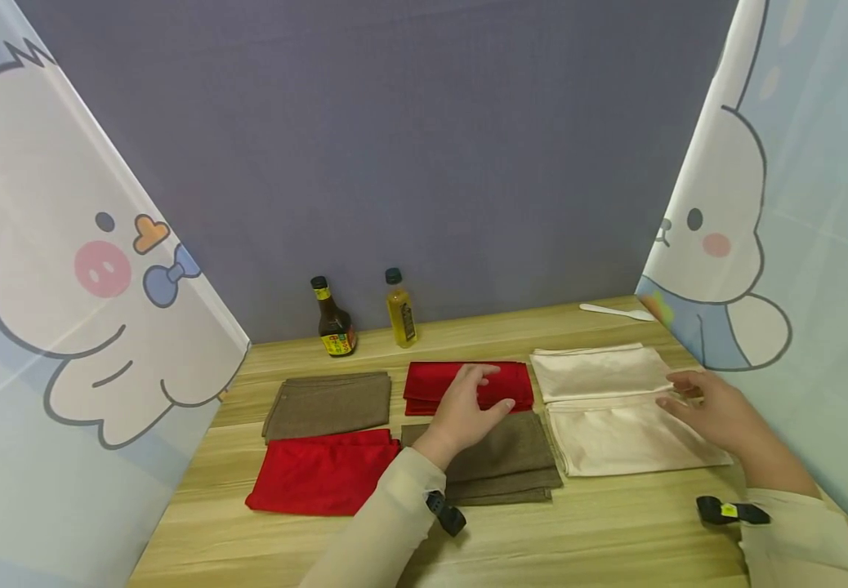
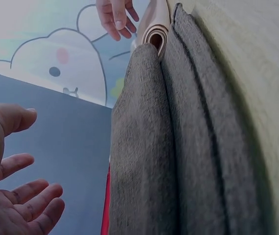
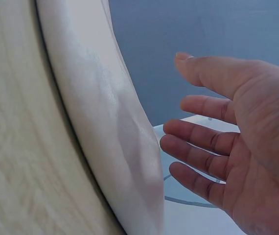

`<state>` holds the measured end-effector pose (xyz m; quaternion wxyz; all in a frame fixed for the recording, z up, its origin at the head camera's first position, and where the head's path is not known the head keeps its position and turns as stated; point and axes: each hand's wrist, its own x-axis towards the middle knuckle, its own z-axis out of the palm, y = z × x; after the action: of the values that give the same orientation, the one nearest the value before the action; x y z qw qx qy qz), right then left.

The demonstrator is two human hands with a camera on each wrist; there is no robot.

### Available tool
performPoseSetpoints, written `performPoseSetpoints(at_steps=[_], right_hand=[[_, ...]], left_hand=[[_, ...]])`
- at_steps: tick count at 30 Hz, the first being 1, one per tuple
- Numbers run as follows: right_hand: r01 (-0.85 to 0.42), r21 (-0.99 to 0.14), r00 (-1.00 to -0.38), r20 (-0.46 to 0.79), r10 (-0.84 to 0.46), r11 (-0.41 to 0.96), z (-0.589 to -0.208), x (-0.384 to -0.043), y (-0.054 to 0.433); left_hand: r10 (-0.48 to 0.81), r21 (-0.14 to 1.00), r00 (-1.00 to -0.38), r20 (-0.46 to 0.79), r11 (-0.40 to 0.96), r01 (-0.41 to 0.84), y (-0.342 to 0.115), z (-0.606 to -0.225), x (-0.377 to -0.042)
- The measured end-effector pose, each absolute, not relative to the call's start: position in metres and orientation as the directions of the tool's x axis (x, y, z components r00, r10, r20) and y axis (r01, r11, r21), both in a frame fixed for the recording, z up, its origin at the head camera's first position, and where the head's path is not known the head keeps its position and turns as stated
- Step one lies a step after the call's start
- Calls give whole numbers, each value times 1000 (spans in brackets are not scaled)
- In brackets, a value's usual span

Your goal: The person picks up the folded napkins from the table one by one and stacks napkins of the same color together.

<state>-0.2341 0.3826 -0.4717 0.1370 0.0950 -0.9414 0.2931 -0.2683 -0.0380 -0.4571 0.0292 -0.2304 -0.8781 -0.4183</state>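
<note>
My left hand [image 1: 466,412] hovers above the middle of the table, over a folded red cloth [image 1: 420,381] and a folded grey-brown cloth [image 1: 505,457]. Its fingers are loosely bent and hold nothing, as the left wrist view also shows. Over at the right, my right hand [image 1: 711,408] is held by the right ends of two folded cream cloths: a back one [image 1: 600,373] and a front one [image 1: 630,441]. Nothing is between its spread fingers. In the right wrist view the cream cloth [image 3: 105,107] lies apart from the fingers.
At the left lie another grey-brown cloth [image 1: 332,404] and another red cloth [image 1: 324,478]. A dark sauce bottle [image 1: 335,322] and a yellow oil bottle [image 1: 400,310] stand at the back. A white plastic spoon [image 1: 615,312] lies back right. Fabric walls enclose the table [image 1: 578,539].
</note>
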Motion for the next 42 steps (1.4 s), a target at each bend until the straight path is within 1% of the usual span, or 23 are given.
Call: performPoseSetpoints(at_steps=[6,9,14,23,36,42], right_hand=[[-236,-536,-956,279,-93,810,-472,-232,386],[-232,-532,-955,283,-87,814,-472,-231,387],[-220,-520,-956,283,-76,825,-473,-229,387],[-179,-540,-969,241,-53,822,-475,-230,391],[-91,-538,-991,130,-24,838,-481,-233,399],[-67,-530,-995,100,-16,846,-481,-232,401]], left_hand=[[381,738,-896,228,533,415,-30,-459,-268],[389,742,-893,228,524,418,-26,-461,-268],[402,741,-891,209,529,413,-20,-466,-268],[425,742,-888,174,536,403,-9,-466,-266],[489,719,-859,152,541,436,8,-474,-269],[495,726,-857,140,537,429,12,-472,-267]])
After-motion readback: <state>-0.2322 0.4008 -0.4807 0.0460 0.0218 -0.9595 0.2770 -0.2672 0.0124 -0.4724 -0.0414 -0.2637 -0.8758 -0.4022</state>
